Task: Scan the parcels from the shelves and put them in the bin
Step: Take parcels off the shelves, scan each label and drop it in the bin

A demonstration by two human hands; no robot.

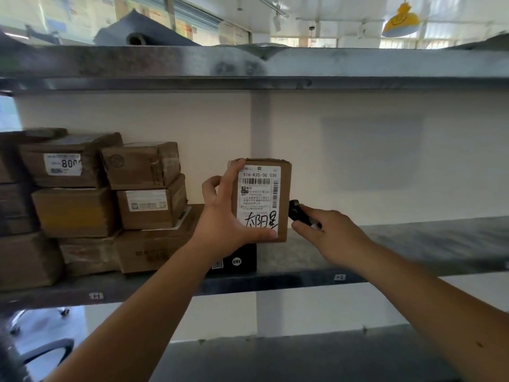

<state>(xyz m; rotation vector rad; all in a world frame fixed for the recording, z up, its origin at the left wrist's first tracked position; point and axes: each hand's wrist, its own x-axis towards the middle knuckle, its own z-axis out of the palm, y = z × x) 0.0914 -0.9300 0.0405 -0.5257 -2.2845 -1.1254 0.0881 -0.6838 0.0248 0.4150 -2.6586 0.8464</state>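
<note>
My left hand [224,213] grips a small brown cardboard parcel [283,201] upright above the middle shelf, its white shipping label with barcode and black handwriting facing me. My thumb lies across the label's bottom edge and my index finger curls over the top left corner. My right hand [333,238] holds a small black scanner [298,213] just to the right of the parcel, its tip close to the parcel's right side. A stack of several brown parcels [110,205] fills the left part of the same shelf.
The grey metal shelf [399,244] runs bare to the right of the parcel. A black box [239,260] stands under the held parcel at the shelf's front edge. Another shelf beam [248,67] crosses above, with dark bags on top. A lower shelf [275,359] lies below.
</note>
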